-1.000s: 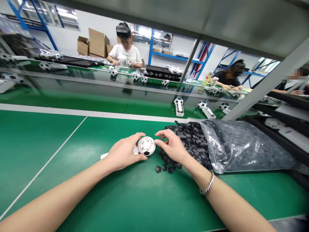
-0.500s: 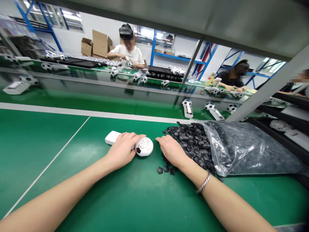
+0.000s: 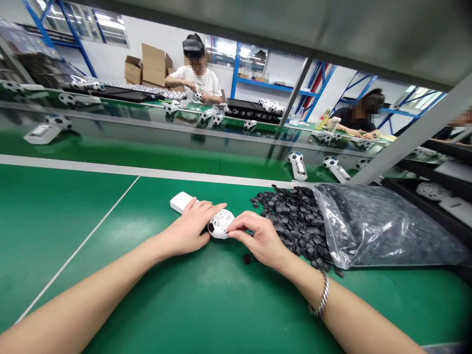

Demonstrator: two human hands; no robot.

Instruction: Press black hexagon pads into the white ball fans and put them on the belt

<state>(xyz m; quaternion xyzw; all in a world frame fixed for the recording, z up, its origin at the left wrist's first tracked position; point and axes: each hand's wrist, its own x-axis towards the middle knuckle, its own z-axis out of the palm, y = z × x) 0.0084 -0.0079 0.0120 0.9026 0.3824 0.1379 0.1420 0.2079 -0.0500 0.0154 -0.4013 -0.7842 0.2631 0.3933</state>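
Left hand: left hand (image 3: 189, 227) grasping the unit (image 3: 220, 222) at its neck, fingers over the top, thumb on the near side
Right hand: right hand (image 3: 263, 241) pinched at the right rim of the ball head, a dark tile (image 3: 227, 233) between thumb and fingers, mostly hidden
Unit: on the table (image 3: 206, 305), between the hands; latticed ball head toward right hand, white handle up and left
Tight side: pile (image 3: 295, 216) just right of right hand, bag (image 3: 394, 228) beyond; a loose tile (image 3: 247, 258) by the near side of the hand
Open side: room leftward of the handle and nearer the wearer; far limit is the white strip (image 3: 191, 175)
Since half a second ago: right hand was at the pile edge, apart from the unit, now at the head; handle slants more steeply; belt unit (image 3: 46, 130) at left further right
Surface: green, glossy, a thin pale line crossing it at left
Room: belt (image 3: 236, 164) behind the strip, shelf (image 3: 295, 24) overhead, black trays (image 3: 400, 188) at right; co-worker (image 3: 201, 81) in white shirt across, cardboard boxes (image 3: 155, 64) behind
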